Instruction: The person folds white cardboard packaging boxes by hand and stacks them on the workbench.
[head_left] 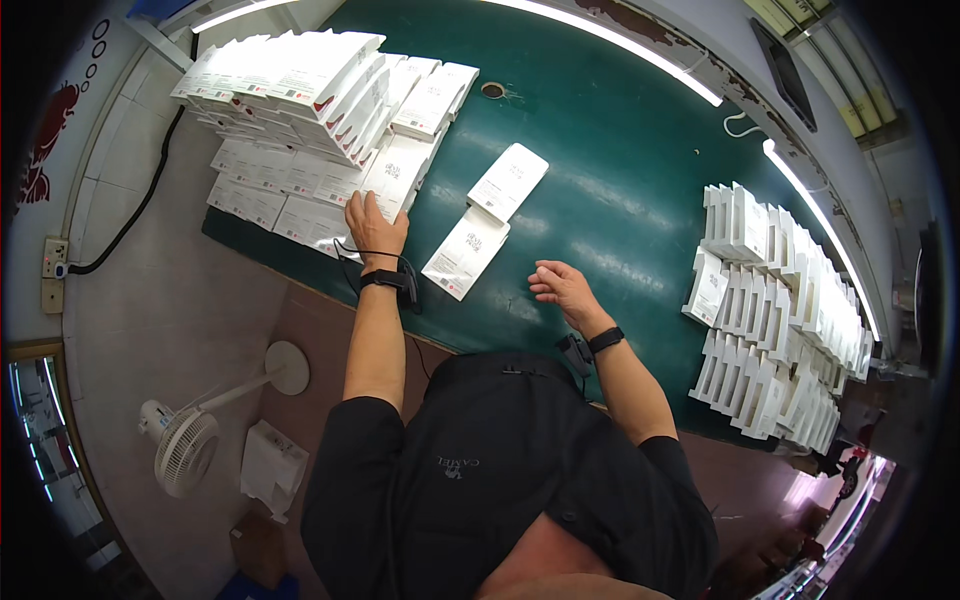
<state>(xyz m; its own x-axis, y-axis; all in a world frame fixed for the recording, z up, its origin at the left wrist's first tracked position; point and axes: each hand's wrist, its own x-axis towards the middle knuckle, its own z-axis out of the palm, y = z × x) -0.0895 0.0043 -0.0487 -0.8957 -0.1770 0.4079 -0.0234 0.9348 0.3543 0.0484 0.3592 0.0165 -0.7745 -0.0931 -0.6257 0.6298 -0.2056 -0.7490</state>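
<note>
My left hand (377, 228) reaches to the near end of a white box (398, 165) at the right edge of the left-hand stack. Its fingers lie at one corner and its thumb at the other, closed about that end. Two more flat white boxes, a farther one (509, 182) and a nearer one (466, 252), lie end to end in the middle of the green table (600, 190). My right hand (565, 291) hovers near the front edge, right of these boxes. Its fingers are loosely bent and apart from the thumb, with nothing seen in them. Dark bands circle both wrists.
A tall stack of white boxes (300, 85) fills the table's left side. Rows of white boxes (765, 300) stand on edge at the right. A round hole (493, 90) pierces the tabletop. On the floor at left are a white fan (187, 450) and a white package (273, 465).
</note>
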